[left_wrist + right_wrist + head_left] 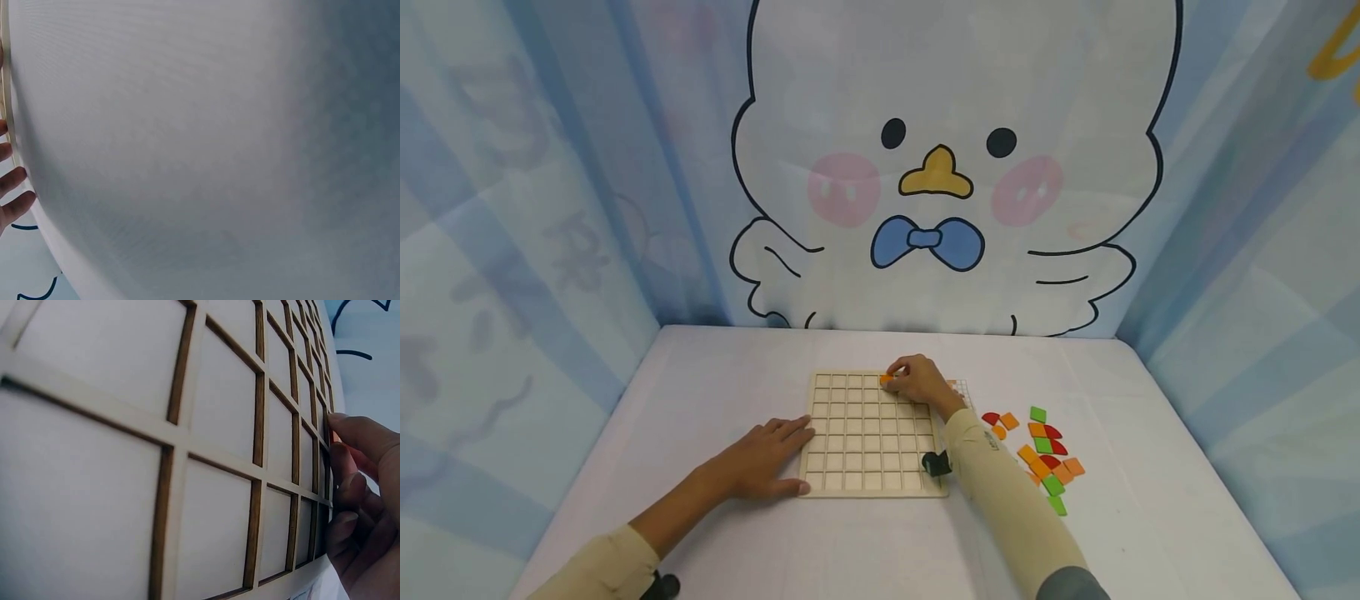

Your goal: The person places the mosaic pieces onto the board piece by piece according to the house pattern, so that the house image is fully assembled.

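A pale wooden grid board (874, 494) lies on the white table, its square cells edged with thin strips. My left hand (766, 460) rests along the board's left edge with fingers spread and thumb near the front corner; the left wrist view catches only fingers at its margin. At the far row, toward the right, my right hand (922, 383) pinches a small orange tile (885, 379) over the board. In the right wrist view the fingers (369, 437) meet at the board's far edge and mostly hide the tile. Whether the tile touches the cell, I cannot tell.
Several loose tiles lie right of the board, among them a green square (1038, 414), a red rounded piece (991, 418) and an orange square (1074, 467). A printed card (961, 389) sits partly behind the right wrist. Patterned curtains (550, 208) enclose the table.
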The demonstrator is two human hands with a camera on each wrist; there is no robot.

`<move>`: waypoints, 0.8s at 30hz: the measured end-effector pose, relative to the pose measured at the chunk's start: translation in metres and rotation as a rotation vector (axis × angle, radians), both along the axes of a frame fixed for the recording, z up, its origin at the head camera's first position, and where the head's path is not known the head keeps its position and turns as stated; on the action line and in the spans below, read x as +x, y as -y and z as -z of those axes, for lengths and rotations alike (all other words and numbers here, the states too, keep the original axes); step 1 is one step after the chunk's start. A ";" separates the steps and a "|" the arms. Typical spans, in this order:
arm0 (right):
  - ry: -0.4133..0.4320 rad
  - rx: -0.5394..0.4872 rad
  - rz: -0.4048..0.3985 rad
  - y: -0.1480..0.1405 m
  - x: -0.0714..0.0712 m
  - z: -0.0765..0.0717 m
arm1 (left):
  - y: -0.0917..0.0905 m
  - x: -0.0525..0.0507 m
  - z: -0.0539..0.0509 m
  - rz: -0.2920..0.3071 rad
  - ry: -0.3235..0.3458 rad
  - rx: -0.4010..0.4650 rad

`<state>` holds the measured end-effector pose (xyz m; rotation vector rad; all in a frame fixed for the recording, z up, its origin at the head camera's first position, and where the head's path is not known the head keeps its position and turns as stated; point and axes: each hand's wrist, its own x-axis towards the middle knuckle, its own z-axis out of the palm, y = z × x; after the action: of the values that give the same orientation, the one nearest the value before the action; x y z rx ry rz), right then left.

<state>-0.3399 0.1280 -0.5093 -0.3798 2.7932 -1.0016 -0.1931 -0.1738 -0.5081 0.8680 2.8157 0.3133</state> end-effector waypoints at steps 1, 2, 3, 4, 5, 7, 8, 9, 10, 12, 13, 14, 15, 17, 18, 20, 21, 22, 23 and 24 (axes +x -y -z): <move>0.007 -0.004 -0.001 0.000 0.000 0.000 | 0.000 0.000 0.000 0.001 -0.004 -0.001; 0.011 -0.009 -0.003 0.000 0.000 0.000 | 0.000 0.000 0.001 0.002 -0.007 -0.002; 0.016 -0.012 -0.005 0.000 0.000 -0.001 | 0.001 0.000 0.001 0.001 -0.009 -0.001; 0.022 -0.015 -0.007 0.000 0.000 -0.001 | 0.001 -0.001 0.001 0.001 -0.010 -0.001; 0.026 -0.018 -0.009 0.000 0.001 -0.002 | 0.001 -0.001 0.001 0.001 -0.011 0.000; 0.026 -0.016 -0.014 0.000 0.001 -0.001 | 0.001 -0.001 0.001 -0.002 -0.009 0.001; 0.025 -0.014 -0.015 0.000 0.000 -0.001 | 0.001 -0.001 0.001 -0.003 -0.007 0.002; 0.021 -0.012 -0.017 0.000 0.000 -0.002 | 0.001 -0.001 0.001 -0.004 -0.003 0.003; 0.017 -0.010 -0.019 0.000 0.000 -0.001 | 0.001 -0.001 0.001 -0.004 0.000 0.005; 0.011 -0.008 -0.021 0.000 0.000 -0.001 | 0.001 -0.002 0.001 -0.002 0.006 0.009; 0.009 -0.009 -0.021 -0.001 0.000 -0.002 | 0.001 -0.002 0.001 0.000 0.008 0.012; 0.008 -0.008 -0.023 -0.001 0.000 -0.002 | 0.001 -0.002 0.001 0.003 0.008 0.014; 0.005 -0.008 -0.026 -0.001 0.000 -0.002 | 0.001 -0.002 0.001 0.006 0.009 0.016; 0.006 -0.006 -0.032 -0.001 0.000 -0.002 | 0.001 -0.002 0.001 0.007 0.008 0.018; 0.007 -0.003 -0.035 -0.001 -0.001 -0.002 | 0.001 -0.002 0.001 0.006 0.007 0.017; 0.013 -0.004 -0.035 -0.001 -0.001 -0.002 | 0.001 -0.002 0.001 0.004 0.006 0.012; 0.017 -0.004 -0.032 -0.001 0.000 -0.002 | 0.001 -0.002 0.001 0.003 0.005 0.011; 0.021 -0.003 -0.029 -0.001 0.000 -0.002 | 0.001 -0.002 0.001 0.003 0.005 0.008; 0.025 -0.005 -0.026 -0.001 0.000 -0.002 | 0.001 -0.002 0.001 0.002 0.005 0.005; 0.028 -0.007 -0.024 -0.001 0.001 -0.003 | 0.000 -0.002 0.001 0.003 0.005 0.004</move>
<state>-0.3390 0.1286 -0.5065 -0.3958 2.7542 -1.0039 -0.1950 -0.1743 -0.5086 0.8707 2.8101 0.3205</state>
